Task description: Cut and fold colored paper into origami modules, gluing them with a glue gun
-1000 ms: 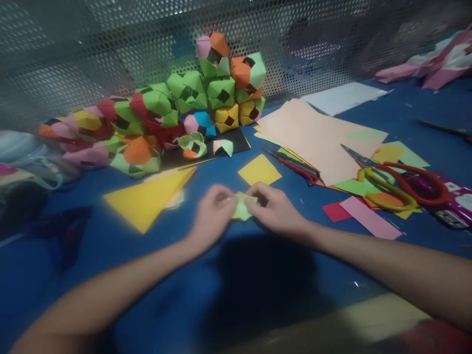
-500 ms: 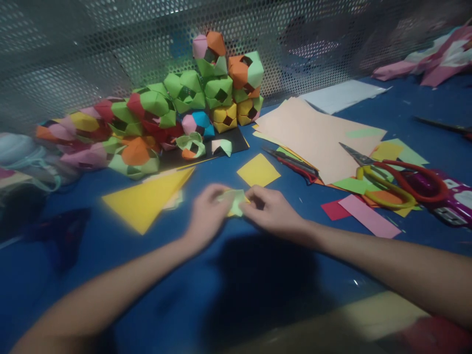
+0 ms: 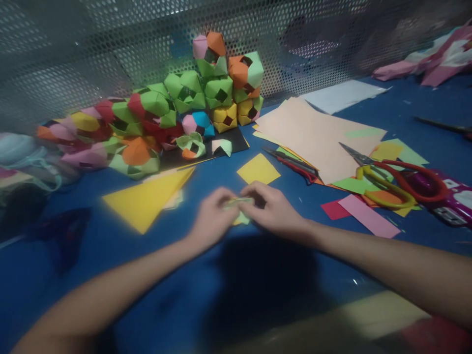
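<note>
1. In the head view, a small green and yellow paper (image 3: 242, 217) is being held between the left hand (image 3: 214, 216) and the right hand (image 3: 271, 211), above or on the middle of the blue table (image 3: 155, 280); whether the table is being touched by it cannot be told.
2. The paper's left end is being pinched by the left hand, thumb and fingers closed together on it; the right end is being gripped likewise by the right hand.
3. Judging by this 2-handed pinch, a fold or a join is being worked; whether 1 piece or 2 are being held is being hidden by the hands.
4. For the next move, a steady hold on both ends is probably being called for, with edges being aligned before any crease is being pressed.
5. Just beyond the hands, a yellow square (image 3: 259, 170) is lying flat; to the left, a yellow triangle (image 3: 147, 199) is being supported by the table.
6. Farther back, cubes (image 3: 184, 93) are being stacked against mesh (image 3: 147, 44); at right, sheets (image 3: 317, 132) are being partly covered by scissors (image 3: 369, 162).
</note>
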Action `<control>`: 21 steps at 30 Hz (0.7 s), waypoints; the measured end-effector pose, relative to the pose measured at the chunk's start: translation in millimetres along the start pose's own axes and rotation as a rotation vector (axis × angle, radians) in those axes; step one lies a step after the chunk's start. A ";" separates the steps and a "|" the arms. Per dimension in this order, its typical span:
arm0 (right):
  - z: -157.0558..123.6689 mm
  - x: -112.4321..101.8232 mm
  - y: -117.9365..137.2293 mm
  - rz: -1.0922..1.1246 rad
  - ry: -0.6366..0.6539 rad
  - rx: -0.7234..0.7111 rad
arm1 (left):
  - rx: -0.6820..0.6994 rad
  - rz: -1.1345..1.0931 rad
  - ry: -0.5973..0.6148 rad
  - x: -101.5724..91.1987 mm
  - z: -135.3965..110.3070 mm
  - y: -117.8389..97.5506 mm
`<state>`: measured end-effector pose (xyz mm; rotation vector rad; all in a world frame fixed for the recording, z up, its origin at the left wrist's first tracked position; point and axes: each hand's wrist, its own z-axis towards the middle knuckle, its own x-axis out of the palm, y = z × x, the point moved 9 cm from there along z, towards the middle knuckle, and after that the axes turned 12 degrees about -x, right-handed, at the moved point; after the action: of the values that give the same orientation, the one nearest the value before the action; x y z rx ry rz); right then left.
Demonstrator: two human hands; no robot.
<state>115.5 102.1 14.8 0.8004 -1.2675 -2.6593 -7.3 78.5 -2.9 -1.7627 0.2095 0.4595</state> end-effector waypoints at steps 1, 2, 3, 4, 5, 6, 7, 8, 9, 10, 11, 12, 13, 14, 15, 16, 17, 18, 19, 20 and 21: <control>0.4 -0.4 3.2 0.012 -0.003 -0.035 | -0.002 0.017 0.022 2.5 -0.5 -0.4; 0.7 -0.7 5.5 0.022 -0.004 -0.061 | -0.004 0.025 0.037 4.2 -0.9 -0.6; 0.7 -1.0 6.5 0.029 -0.005 -0.073 | -0.007 0.021 0.044 5.1 -1.0 -0.5; 0.7 -1.6 6.0 0.031 -0.009 -0.071 | -0.014 0.004 0.047 5.2 -0.9 0.1; 0.5 -2.4 4.2 0.029 -0.015 -0.054 | -0.025 -0.025 0.050 5.1 -0.4 1.3; 0.3 -3.4 1.9 0.028 -0.023 -0.030 | -0.039 -0.061 0.056 5.0 0.2 3.1; 0.1 -4.1 -0.5 0.030 -0.028 -0.006 | -0.055 -0.101 0.063 4.9 1.0 5.2; 0.0 -4.5 -2.4 0.034 -0.031 0.014 | -0.070 -0.136 0.074 5.1 1.8 7.3; 0.0 -4.6 -3.7 0.040 -0.031 0.029 | -0.080 -0.164 0.085 5.3 2.7 9.2; 0.0 -4.4 -4.4 0.046 -0.030 0.037 | -0.086 -0.182 0.093 5.3 3.6 10.8; 0.2 -3.9 -4.7 0.051 -0.026 0.042 | -0.089 -0.192 0.100 5.3 4.4 12.0; 0.3 -3.4 -4.7 0.056 -0.022 0.044 | -0.088 -0.199 0.106 5.4 5.2 12.9; 0.3 -2.9 -4.7 0.061 -0.019 0.046 | -0.087 -0.203 0.113 5.6 5.8 13.7; 0.3 -2.4 -4.9 0.066 -0.016 0.050 | -0.087 -0.207 0.121 6.0 6.3 14.2; 0.2 -2.1 -5.3 0.068 -0.013 0.055 | -0.089 -0.210 0.127 6.5 6.7 14.6; 0.1 -2.1 -5.6 0.066 -0.011 0.059 | -0.090 -0.213 0.133 7.0 6.8 14.7; 0.0 -2.7 -5.8 0.060 -0.013 0.060 | -0.091 -0.214 0.138 7.7 6.7 14.4; -0.1 -3.7 -5.7 0.050 -0.018 0.056 | -0.092 -0.215 0.139 8.2 6.4 13.7; -0.2 -4.9 -5.3 0.036 -0.022 0.047 | -0.091 -0.215 0.139 8.8 5.9 12.9; -0.5 -6.3 -4.5 0.016 -0.028 0.033 | -0.090 -0.215 0.137 9.4 5.2 11.9; -0.8 -7.6 -3.2 -0.007 -0.035 0.013 | -0.088 -0.215 0.134 10.1 4.3 10.9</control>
<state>122.8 105.8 15.2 0.7647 -1.2934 -2.6851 -3.1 81.0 -17.6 -1.8799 0.0928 0.1980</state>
